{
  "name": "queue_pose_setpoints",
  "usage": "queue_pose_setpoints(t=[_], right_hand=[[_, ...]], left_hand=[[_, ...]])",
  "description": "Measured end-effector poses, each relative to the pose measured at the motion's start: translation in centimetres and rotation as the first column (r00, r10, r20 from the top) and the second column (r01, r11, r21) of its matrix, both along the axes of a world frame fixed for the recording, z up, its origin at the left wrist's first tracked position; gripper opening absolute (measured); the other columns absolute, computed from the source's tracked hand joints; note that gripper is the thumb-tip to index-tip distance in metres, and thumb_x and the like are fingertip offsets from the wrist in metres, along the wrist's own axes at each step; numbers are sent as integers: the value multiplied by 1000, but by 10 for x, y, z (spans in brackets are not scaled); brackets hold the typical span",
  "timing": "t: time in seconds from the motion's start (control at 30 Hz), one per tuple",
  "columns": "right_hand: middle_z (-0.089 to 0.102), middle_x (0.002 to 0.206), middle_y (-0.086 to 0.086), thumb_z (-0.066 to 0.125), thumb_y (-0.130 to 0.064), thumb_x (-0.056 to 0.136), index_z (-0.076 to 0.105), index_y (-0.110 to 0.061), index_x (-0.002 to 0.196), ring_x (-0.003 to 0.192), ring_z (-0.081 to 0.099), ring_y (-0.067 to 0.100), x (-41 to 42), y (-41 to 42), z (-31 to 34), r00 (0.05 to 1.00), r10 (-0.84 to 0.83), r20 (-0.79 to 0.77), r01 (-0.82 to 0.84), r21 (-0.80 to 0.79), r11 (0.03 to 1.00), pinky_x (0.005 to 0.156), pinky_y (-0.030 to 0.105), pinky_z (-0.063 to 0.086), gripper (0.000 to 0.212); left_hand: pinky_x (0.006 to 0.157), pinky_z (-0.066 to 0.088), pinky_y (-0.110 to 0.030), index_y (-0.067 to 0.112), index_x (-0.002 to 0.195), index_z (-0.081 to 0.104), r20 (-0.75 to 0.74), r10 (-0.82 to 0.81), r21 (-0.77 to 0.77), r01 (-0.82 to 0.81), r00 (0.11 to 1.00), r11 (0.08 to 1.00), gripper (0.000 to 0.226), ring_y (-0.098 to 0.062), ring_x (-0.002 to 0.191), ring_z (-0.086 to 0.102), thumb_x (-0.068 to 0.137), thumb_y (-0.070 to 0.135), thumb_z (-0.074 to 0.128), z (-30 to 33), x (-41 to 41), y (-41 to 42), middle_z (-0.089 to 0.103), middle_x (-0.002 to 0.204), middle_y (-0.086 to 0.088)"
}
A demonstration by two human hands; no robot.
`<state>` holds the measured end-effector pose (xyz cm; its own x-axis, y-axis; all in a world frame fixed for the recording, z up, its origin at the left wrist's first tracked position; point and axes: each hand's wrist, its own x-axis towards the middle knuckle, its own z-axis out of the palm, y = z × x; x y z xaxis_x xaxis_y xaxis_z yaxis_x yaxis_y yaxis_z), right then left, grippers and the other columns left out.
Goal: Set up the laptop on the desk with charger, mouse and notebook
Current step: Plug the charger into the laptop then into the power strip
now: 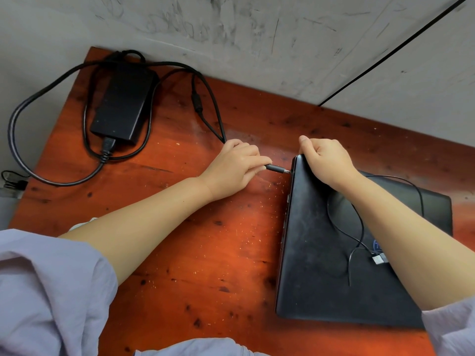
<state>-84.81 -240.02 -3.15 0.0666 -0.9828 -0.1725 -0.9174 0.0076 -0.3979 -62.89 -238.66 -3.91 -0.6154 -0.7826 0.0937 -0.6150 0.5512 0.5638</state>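
A closed black laptop (331, 265) lies on the right of the reddish wooden desk (195, 253). My right hand (327, 160) grips its far left corner. My left hand (235, 168) pinches the charger plug (276, 169), whose metal tip touches the laptop's left edge near that corner. The black charger brick (123, 104) rests at the desk's far left, its thick cable (205, 88) looping toward my left hand. A thin black cable with a USB plug (379, 258) lies on the laptop lid. No mouse body or notebook shows.
A grey scuffed wall (257, 34) runs right behind the desk. The charger's mains cable (15, 119) hangs over the desk's left edge. Small pale specks are scattered on the wood. Lilac sleeves fill the lower corners.
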Motion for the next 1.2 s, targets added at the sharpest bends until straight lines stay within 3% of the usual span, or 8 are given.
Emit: queue_pose_setpoints(t=[0.23, 0.53, 0.67, 0.97, 1.2], right_hand=[[40, 49, 2, 29, -38, 97, 29, -15, 52, 52, 39, 21, 1, 0, 1, 1000, -6, -14, 6, 5, 1000, 50, 28, 28, 51], [42, 48, 1, 27, -40, 97, 34, -13, 53, 50, 39, 19, 2, 2, -7, 999, 3, -54, -3, -2, 1000, 47, 25, 25, 51], [40, 46, -1, 28, -39, 97, 31, -15, 51, 49, 39, 16, 6, 5, -9, 998, 20, -54, -20, -1, 1000, 47, 26, 26, 52], [36, 46, -1, 30, -37, 97, 26, -16, 50, 48, 36, 14, 2, 1, -2, 1000, -7, -23, 7, -21, 1000, 47, 26, 26, 52], [39, 50, 2, 30, -37, 97, 37, -11, 54, 57, 41, 25, -1, 0, 4, 1000, -17, 10, 17, -32, 999, 52, 33, 27, 50]], left_hand=[[94, 35, -42, 10, 106, 67, -4, 15, 1, -15, 1000, 1000, 21, -31, 83, 55, 91, 14, 53, 1, 1, 1, 60, 81, -13], [90, 41, -43, 11, 102, 68, 114, -46, -130, 61, 992, 990, 24, -30, 79, 58, 91, 21, 49, 4, 0, 2, 63, 81, -12], [90, 39, -41, 11, 102, 67, 137, -79, -116, 95, 987, 989, 23, -31, 81, 58, 93, 22, 48, 3, -9, 3, 63, 84, -11], [84, 43, -46, 8, 103, 66, 25, 1, -72, 0, 1000, 997, 21, -31, 79, 59, 91, 18, 52, 1, -10, 5, 64, 85, -12], [77, 40, -40, 9, 104, 66, -68, 71, -52, -75, 995, 996, 21, -29, 72, 56, 90, 18, 53, 4, -8, 7, 60, 77, -10]])
